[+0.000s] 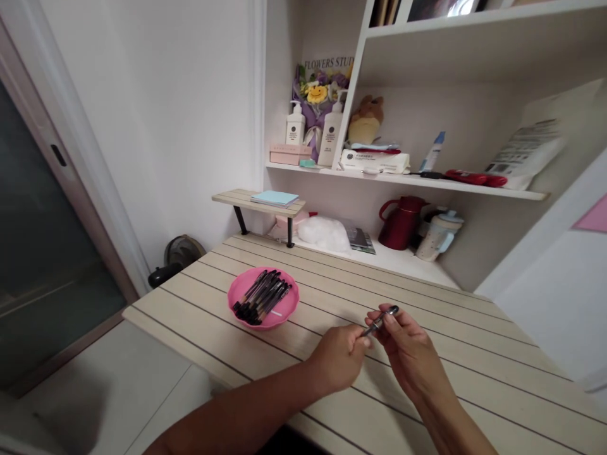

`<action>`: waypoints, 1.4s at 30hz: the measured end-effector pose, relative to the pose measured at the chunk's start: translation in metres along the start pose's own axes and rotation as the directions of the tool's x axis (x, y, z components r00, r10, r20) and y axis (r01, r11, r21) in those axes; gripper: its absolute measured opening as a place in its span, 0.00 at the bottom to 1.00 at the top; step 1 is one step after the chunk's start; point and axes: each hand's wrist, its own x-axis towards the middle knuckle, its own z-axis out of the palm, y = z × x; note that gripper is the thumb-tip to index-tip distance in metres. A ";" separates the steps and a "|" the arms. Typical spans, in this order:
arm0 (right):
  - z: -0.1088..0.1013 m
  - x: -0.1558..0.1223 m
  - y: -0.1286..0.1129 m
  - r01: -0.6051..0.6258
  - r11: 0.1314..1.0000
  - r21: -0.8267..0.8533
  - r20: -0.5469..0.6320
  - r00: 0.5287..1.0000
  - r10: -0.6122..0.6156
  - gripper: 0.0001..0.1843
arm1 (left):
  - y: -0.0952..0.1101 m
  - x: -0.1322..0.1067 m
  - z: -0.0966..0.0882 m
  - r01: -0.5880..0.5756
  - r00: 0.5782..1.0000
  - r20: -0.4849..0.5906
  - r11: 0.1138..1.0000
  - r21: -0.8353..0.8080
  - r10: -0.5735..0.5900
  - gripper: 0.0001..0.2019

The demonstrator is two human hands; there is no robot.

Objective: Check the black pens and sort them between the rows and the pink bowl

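A dark pen (pixel 379 320) is held between my two hands, tilted up to the right above the slatted table. My left hand (pixel 337 357) is closed round its lower end, hiding that part. My right hand (pixel 408 351) pinches the upper end between thumb and fingers, and the dark tip shows past the thumb. To the left of both hands, a pink scalloped bowl (pixel 279 321) sits on the table with several black pens (pixel 262 296) lying side by side in it. A small white strip (pixel 276 314) lies in the bowl beside them.
The pale slatted table (pixel 203 297) has a small raised shelf (pixel 237 199) at its back left, bearing a light blue notebook (pixel 275 198). Behind stand a red jug (pixel 402 222), a pale tumbler (pixel 439 236) and a white plastic bag (pixel 325 234). A loaded wall shelf (pixel 474 188) overhangs the back.
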 end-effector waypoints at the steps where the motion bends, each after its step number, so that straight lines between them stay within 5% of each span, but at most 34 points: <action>1: 0.003 0.001 0.004 0.012 1.000 -0.004 -0.025 1.000 -0.012 0.11 | -0.001 -0.001 -0.002 -0.023 0.999 -0.042 0.992 0.127 0.029 0.12; 6: 0.013 0.003 0.024 0.040 0.999 0.017 -0.153 0.988 -0.037 0.14 | 0.003 -0.007 -0.012 0.069 0.998 -0.049 0.769 0.635 -0.049 0.15; 9: 0.016 0.003 0.032 0.029 0.999 0.024 -0.184 0.983 -0.025 0.16 | 0.004 -0.008 -0.016 0.057 0.997 -0.005 0.669 0.741 -0.080 0.15; 12: 0.017 0.001 0.036 -0.010 1.000 0.000 -0.178 0.984 0.010 0.16 | 0.000 -0.008 -0.019 0.067 0.996 -0.005 0.702 0.709 -0.091 0.15; 14: 0.016 0.000 0.035 -0.050 0.999 -0.020 -0.152 0.987 0.047 0.17 | -0.005 -0.008 -0.021 0.073 0.996 0.003 0.817 0.572 -0.091 0.14; 17: 0.015 -0.004 0.029 -0.105 0.994 -0.031 -0.058 0.993 0.103 0.22 | -0.013 -0.007 -0.023 0.220 0.966 0.116 0.970 0.106 -0.232 0.15; 20: 0.015 -0.008 0.024 -0.128 0.991 0.025 0.064 0.990 0.126 0.25 | -0.017 -0.007 -0.028 0.482 0.852 0.405 0.801 -0.356 -0.332 0.16; 24: 0.017 -0.012 0.023 -0.144 0.985 0.096 0.103 0.986 0.134 0.20 | -0.018 -0.011 -0.032 0.619 0.757 0.607 0.563 -0.548 -0.243 0.14; 26: 0.018 -0.013 0.026 -0.155 0.982 0.106 0.073 0.986 0.147 0.20 | -0.019 -0.012 -0.030 0.599 0.776 0.578 0.584 -0.548 -0.254 0.14; 29: 0.018 -0.011 0.035 -0.165 0.981 0.100 0.032 0.986 0.162 0.20 | -0.023 -0.011 -0.022 0.512 0.841 0.439 0.727 -0.457 -0.316 0.14; 35: 0.014 -0.004 0.044 -0.197 0.980 -0.013 -0.004 0.980 0.197 0.22 | -0.026 -0.011 -0.019 0.286 0.942 0.181 0.958 0.012 -0.283 0.14; 38: 0.010 -0.007 0.038 -0.266 0.952 -0.151 0.043 0.960 0.276 0.26 | -0.021 -0.010 -0.040 0.165 0.974 0.091 0.922 0.351 -0.209 0.14; 42: 0.002 -0.015 0.035 -0.297 0.904 -0.308 0.104 0.934 0.342 0.23 | -0.019 -0.005 -0.085 0.245 0.969 -0.204 0.660 0.711 -0.140 0.14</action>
